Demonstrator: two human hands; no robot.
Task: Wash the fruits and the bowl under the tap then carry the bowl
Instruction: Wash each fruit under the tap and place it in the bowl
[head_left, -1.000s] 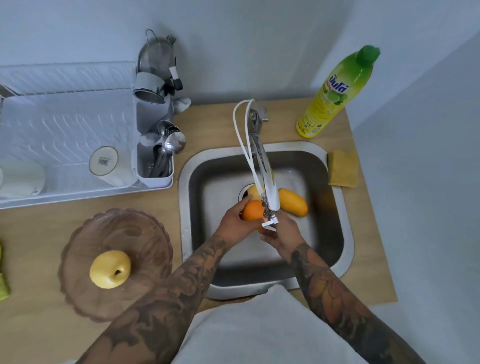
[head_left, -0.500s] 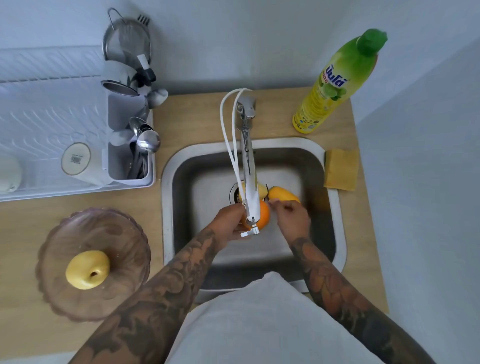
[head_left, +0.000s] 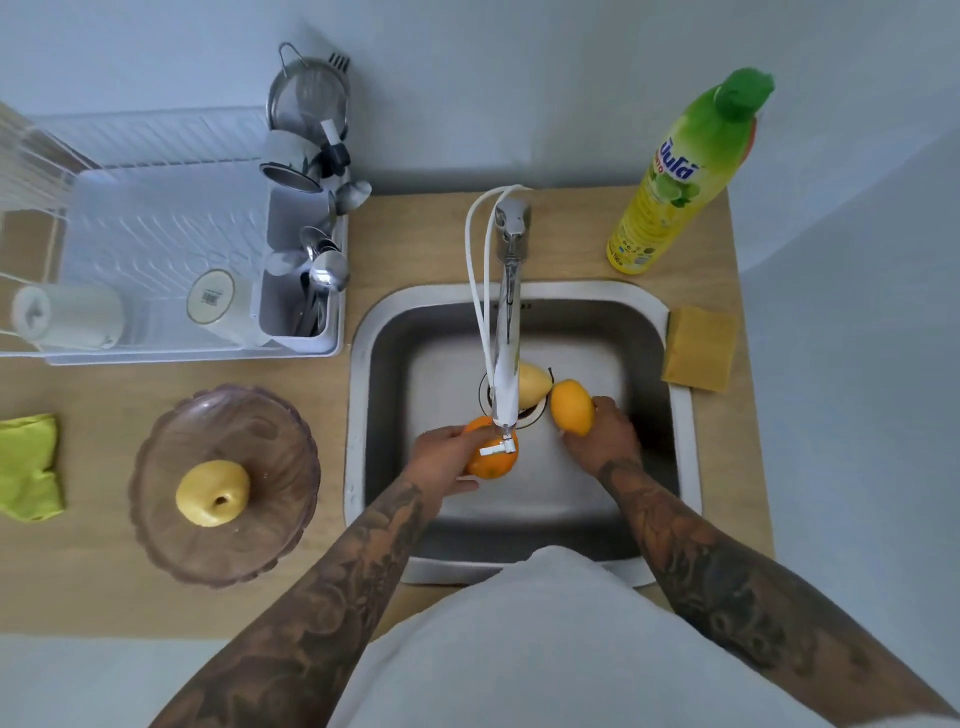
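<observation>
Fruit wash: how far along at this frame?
Probably early. Done: one yellow apple sits in the bowl on the counter, though whether it was washed is unclear. In hand: left hand holds an orange under the tap; right hand grips a lemon. Left: a pear lies in the sink; the bowl is unwashed and uncarried.
</observation>
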